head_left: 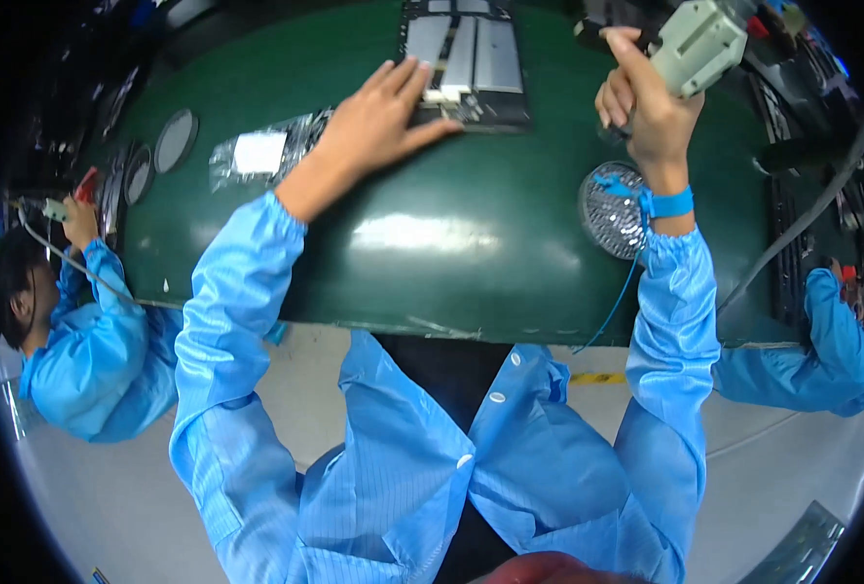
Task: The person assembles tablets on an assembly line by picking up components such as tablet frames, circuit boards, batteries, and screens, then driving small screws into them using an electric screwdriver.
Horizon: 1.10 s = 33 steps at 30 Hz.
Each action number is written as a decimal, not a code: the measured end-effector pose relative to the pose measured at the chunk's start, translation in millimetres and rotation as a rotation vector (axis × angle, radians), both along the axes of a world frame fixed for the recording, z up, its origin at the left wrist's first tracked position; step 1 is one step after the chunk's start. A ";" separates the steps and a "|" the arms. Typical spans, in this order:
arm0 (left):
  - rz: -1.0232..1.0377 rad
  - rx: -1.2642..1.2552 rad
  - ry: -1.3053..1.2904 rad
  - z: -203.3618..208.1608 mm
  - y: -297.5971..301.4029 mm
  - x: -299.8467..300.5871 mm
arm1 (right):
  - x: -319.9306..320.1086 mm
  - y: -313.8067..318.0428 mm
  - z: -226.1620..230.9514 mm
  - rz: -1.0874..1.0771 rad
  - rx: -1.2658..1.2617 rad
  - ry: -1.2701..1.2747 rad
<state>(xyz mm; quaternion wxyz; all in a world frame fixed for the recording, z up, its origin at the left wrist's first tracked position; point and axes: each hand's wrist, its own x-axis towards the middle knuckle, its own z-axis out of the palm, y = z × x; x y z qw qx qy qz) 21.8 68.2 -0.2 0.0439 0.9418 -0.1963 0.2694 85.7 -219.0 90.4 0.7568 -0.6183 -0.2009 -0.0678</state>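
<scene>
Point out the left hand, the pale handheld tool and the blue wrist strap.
Left hand (372,123), head view: back of the hand.
Pale handheld tool (704,47), head view: its casing.
Blue wrist strap (669,202), head view: the band's middle.

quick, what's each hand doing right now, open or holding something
Left hand: open, fingers spread, at the edge of the opened flat device.
Right hand: closed, holding the pale handheld tool.

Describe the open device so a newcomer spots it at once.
On the green worktop, go to the far side, near the middle. The left hand lies over the left edge of the open device, a flat dark-edged rectangle. Exposed silver panels set it apart from the clear bag with its white label.
</scene>
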 end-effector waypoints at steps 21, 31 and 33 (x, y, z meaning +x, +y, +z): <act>0.453 -0.632 0.512 18.0 -157.0 284.6 | -0.4 -98.4 -24.6 0.014 0.138 0.099; 0.381 -1.078 0.746 21.2 -162.6 314.5 | -3.9 -96.2 -26.4 0.030 0.140 0.115; 0.207 -1.118 0.561 30.7 -143.9 300.8 | -8.4 -92.2 -24.1 -0.001 0.135 0.124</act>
